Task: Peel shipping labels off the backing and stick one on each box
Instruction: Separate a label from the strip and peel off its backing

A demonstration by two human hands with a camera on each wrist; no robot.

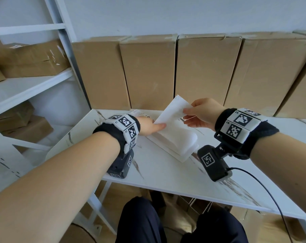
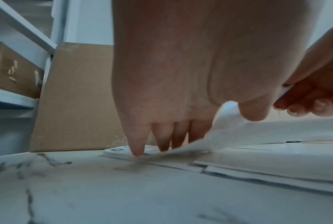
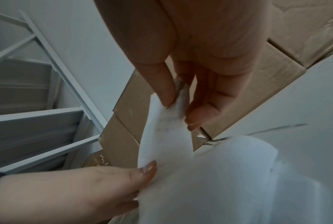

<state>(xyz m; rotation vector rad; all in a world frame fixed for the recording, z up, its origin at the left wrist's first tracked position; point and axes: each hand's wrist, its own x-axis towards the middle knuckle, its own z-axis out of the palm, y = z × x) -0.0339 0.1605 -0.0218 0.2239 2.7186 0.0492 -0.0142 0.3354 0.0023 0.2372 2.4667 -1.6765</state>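
The right hand (image 1: 204, 111) is pinching the free end of a shipping label (image 1: 173, 109) between thumb and fingers, lifting it off the backing stack (image 1: 173, 139) on the marble table (image 1: 166, 174). The left hand (image 1: 148, 127) is pressing that stack down, fingers straight, thumb at the label's lower edge. Best to be peeling low and slowly, so the backing stays flat. Behind the stack, cardboard boxes (image 1: 148, 72) are standing shut and unlabelled; contents hidden.
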